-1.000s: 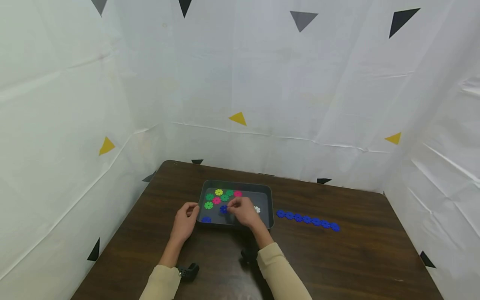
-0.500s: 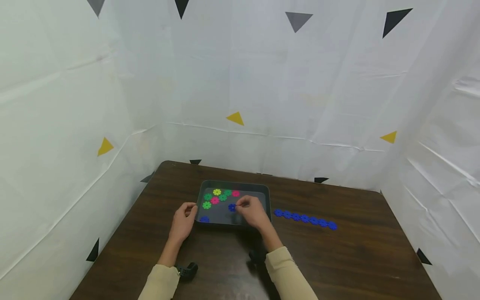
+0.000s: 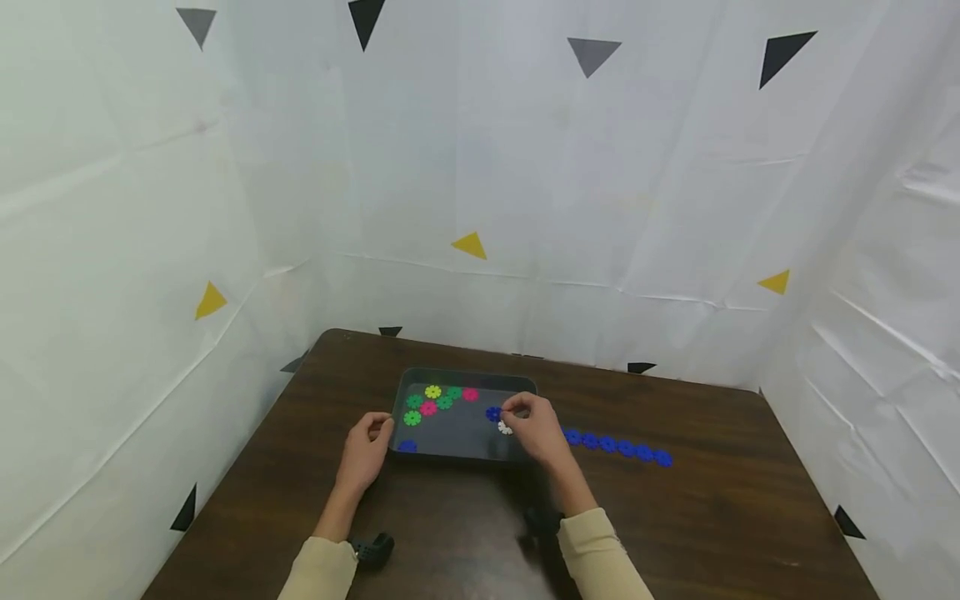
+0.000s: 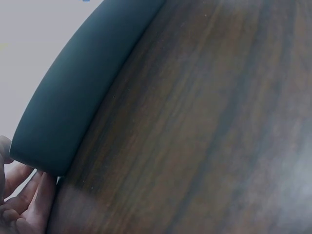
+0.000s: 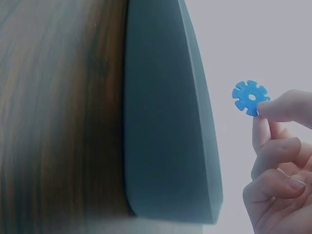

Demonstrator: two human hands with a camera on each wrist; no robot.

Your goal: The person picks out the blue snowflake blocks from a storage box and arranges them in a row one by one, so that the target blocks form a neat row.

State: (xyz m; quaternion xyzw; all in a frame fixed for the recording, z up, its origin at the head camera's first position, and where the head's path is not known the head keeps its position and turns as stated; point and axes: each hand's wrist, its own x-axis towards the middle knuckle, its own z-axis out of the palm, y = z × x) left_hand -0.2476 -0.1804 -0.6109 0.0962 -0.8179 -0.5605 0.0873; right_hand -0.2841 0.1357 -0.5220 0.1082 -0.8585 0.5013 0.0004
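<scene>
A blue notched plastic disc [image 5: 250, 98], shaped like a flower, is pinched between the thumb and forefinger of my right hand [image 3: 536, 427]. In the head view that hand is above the right part of the dark grey tray [image 3: 450, 454], and a white disc [image 3: 505, 427] shows just below the fingertips. At the tray's near left corner my left hand [image 3: 364, 450] holds the edge. In the left wrist view its thumb is at the rim and its fingers [image 4: 41, 197] are against the outer wall.
Green, pink and yellow discs, such as a yellow one [image 3: 432, 391], lie in the tray's far left part. Another blue disc [image 3: 407, 447] lies near its front left. A row of joined blue discs [image 3: 626, 448] rests on the brown table [image 3: 720, 517] to the right.
My right hand has moved right across the tray with the blue disc between its fingers. My left hand has stayed at the tray's corner.
</scene>
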